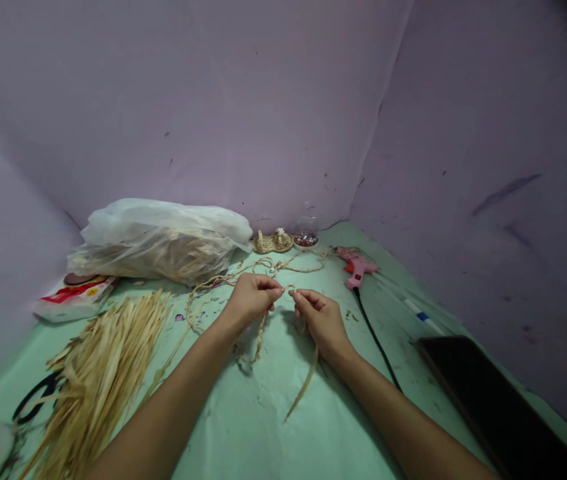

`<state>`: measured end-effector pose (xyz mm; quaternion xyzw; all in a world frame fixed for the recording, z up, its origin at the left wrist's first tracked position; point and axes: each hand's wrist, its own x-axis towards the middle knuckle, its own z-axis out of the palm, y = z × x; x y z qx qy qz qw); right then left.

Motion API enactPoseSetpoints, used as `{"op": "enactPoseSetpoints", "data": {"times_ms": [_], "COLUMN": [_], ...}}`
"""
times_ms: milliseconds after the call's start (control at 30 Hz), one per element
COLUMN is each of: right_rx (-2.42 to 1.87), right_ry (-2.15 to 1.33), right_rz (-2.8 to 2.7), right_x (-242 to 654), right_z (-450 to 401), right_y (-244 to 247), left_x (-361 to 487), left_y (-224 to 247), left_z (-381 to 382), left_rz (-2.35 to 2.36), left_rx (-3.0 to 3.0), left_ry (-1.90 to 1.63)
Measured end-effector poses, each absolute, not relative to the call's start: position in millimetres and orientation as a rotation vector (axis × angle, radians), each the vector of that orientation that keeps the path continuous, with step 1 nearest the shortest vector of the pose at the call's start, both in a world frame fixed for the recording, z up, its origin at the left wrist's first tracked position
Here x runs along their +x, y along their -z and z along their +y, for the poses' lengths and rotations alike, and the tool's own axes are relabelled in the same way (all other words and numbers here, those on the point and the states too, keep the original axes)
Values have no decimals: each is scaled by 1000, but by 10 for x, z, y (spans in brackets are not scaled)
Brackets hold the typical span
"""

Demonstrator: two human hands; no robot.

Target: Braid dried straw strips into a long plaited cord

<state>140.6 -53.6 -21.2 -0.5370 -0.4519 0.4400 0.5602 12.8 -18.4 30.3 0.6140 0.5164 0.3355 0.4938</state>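
Both forearms reaching forward, hands close together, fingertips pinched.

"Where is there room?"
"The pale green tabletop lies open at bottom center."
"Obstacles?"
"Flat straw-colored fiber strips crowd lower left; a pink plastic glue gun and black cord, center right."

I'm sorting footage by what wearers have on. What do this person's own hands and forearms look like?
The left hand and right hand are ungloved, with no watch or bracelet showing. Both forearms are slender and bare, with no sleeves in view. Nail polish is too small to tell.
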Motion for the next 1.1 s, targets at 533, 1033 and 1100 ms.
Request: {"op": "enactPoseSetpoints", "data": {"times_ms": [533, 1033, 1100], "right_rx": [-1251, -1162, -1170], "right_ry": [-1173, -1306, -1312], "right_rz": [-1034, -754, -728], "right_x": [1422, 1420, 1418], "right_z": [-515, -510, -505], "right_y": [267, 220, 214], "left_x": [145, 106, 80], "left_y": [-255, -218, -250], "left_z": [-219, -172, -157], "left_rz": [1149, 1234, 1239], "left_rx": [1440, 1298, 1193], "left_ry": [-592, -577, -575]}}
